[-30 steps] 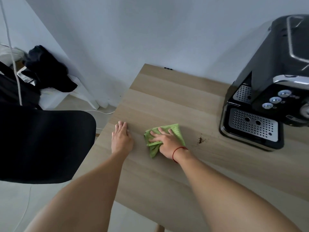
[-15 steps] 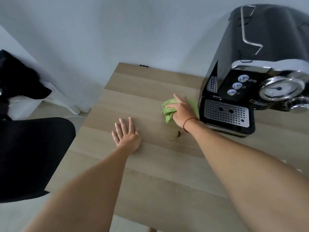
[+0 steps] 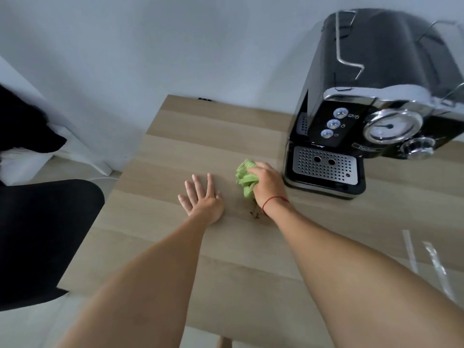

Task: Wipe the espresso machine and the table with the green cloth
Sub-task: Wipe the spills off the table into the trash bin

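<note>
My right hand (image 3: pixel 267 185) grips the bunched green cloth (image 3: pixel 245 177) on the wooden table (image 3: pixel 200 136), just left of the black espresso machine (image 3: pixel 371 101). The machine's perforated drip tray (image 3: pixel 324 167) faces me at the machine's base. A small smear of dark coffee grounds (image 3: pixel 255 215) lies on the table right below my right wrist. My left hand (image 3: pixel 202 198) rests flat on the table with fingers spread, a short way left of the cloth.
A black chair seat (image 3: pixel 42 237) stands at the table's left edge. Dark clothing (image 3: pixel 22 126) lies on white furniture at the far left. A white wall rises behind the table. Clear plastic strips (image 3: pixel 426 262) lie on the table at the right.
My right hand has drawn the cloth back from the machine's base toward me and bunched it tighter. The left hand has stayed flat on the table.
</note>
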